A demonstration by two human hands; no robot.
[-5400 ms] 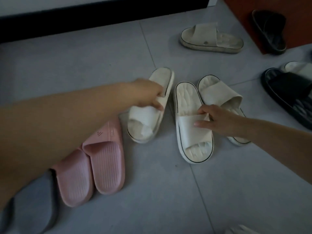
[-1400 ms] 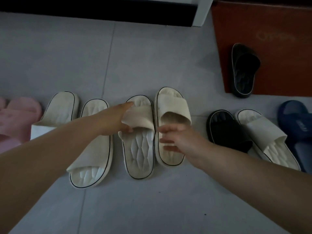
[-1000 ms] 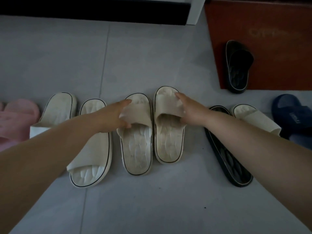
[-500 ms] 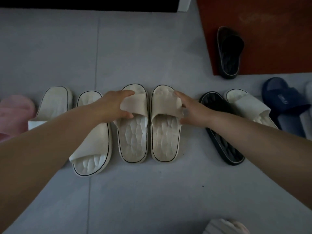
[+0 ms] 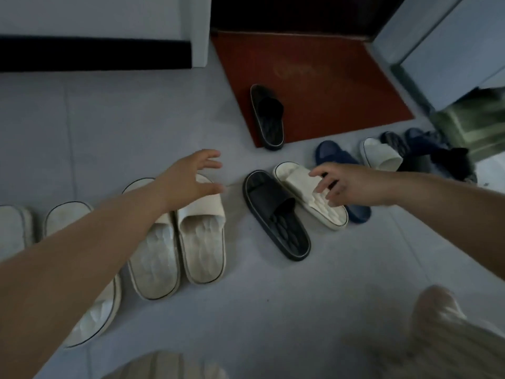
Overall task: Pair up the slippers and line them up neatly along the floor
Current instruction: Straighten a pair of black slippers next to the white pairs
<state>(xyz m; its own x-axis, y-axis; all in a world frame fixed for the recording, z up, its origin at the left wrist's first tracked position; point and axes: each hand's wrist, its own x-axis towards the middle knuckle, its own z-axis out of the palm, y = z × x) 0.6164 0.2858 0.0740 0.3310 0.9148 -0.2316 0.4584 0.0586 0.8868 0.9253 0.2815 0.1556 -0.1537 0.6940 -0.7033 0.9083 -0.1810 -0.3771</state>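
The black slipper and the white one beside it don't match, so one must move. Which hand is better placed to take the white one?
Right: the right hand is over the white black-trimmed slipper; the left hand hangs open above the cream slipper pair.

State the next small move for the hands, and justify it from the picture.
Probably the right hand should close on the white slipper beneath it: it lies against a black slipper, a mismatch, while a second white slipper lies farther right.
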